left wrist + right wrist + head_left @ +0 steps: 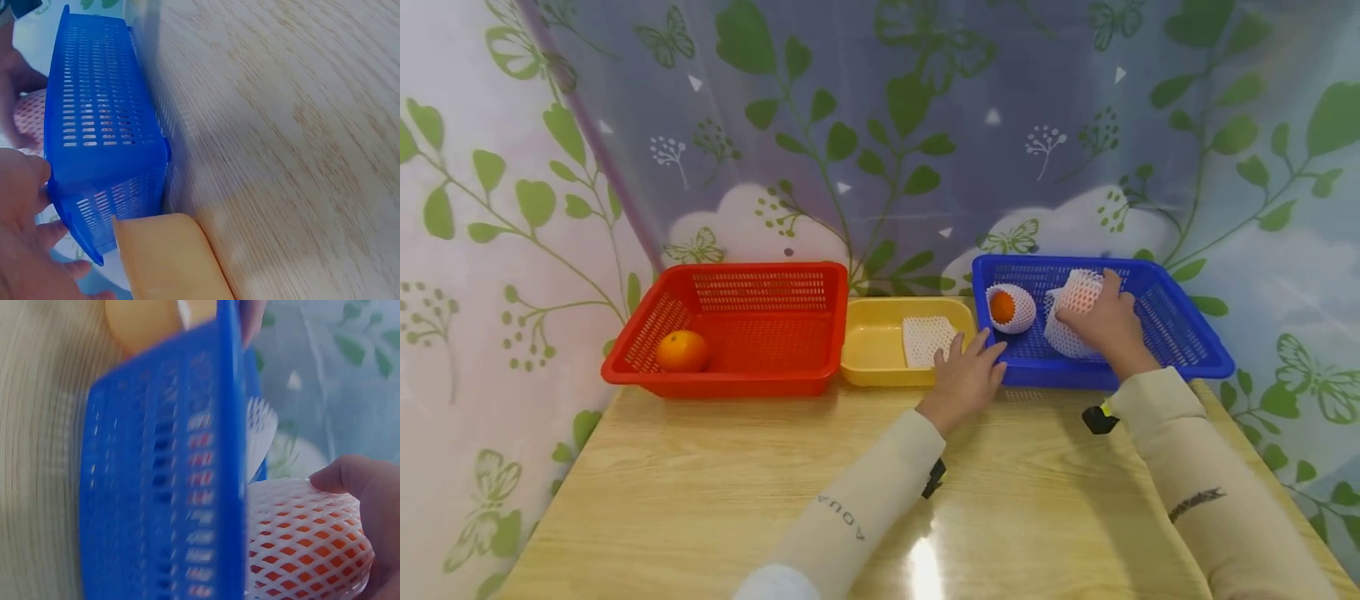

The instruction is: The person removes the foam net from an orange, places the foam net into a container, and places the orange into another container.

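In the head view, my right hand [1108,323] grips a fruit in white foam net [1081,292] inside the blue basket [1052,374]. The right wrist view shows orange-red skin through the mesh of the netted fruit [306,540], with the thumb on it. More white netting lies just beneath. My left hand [964,377] has its fingers spread at the blue basket's left front corner, beside the yellow tray [887,377]. Another netted orange fruit [1011,308] sits at the left inside the blue basket. An empty foam net [925,340] lies in the yellow tray.
At the left stands a red basket [737,385] holding one bare orange [682,352]. The wooden table [760,483] stretches in front of the containers. A patterned curtain [880,150] hangs behind them.
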The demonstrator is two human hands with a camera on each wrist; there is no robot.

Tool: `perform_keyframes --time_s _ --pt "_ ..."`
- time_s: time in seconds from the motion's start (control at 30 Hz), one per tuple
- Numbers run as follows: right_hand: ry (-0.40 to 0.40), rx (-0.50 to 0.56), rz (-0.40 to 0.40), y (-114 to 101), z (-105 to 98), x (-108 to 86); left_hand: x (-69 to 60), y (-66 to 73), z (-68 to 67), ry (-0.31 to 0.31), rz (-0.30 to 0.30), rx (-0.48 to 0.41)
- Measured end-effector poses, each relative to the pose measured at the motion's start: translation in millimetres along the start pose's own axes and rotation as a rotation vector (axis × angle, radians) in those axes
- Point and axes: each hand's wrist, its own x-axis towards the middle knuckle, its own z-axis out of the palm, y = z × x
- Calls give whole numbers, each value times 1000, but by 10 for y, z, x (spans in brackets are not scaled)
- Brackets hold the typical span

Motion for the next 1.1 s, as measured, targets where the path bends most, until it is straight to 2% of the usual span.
perform_keyframes --time_s 0.3,0.43,0.53,0.6,0.67,0.8,0.9,1.0,1.1 --pt "121 12 -217 -453 73 -336 26 -94 30 -38 38 12" --pt "146 10 -316 -586 146 -469 23 -135 17 -30 41 -22" --pt "155 22 -369 -645 207 -552 20 -181 -8 0 44 -67" --pt "155 39 -392 -674 240 -607 18 -218 -50 24 47 -151" --pt "140 53 -414 -720 277 -652 10 -285 -100 59 44 -276" --pt "93 79 -430 -785 326 -746 -23 -386 -235 96 16 -623" --pt "60 87 -436 -830 370 -811 -58 -444 -340 92 -15 -832" --pt "42 97 -463 -859 423 -865 -75 -495 -416 78 1 -949" --pt "34 148 -515 -880 499 -912 -101 -552 -468 57 51 -1000"
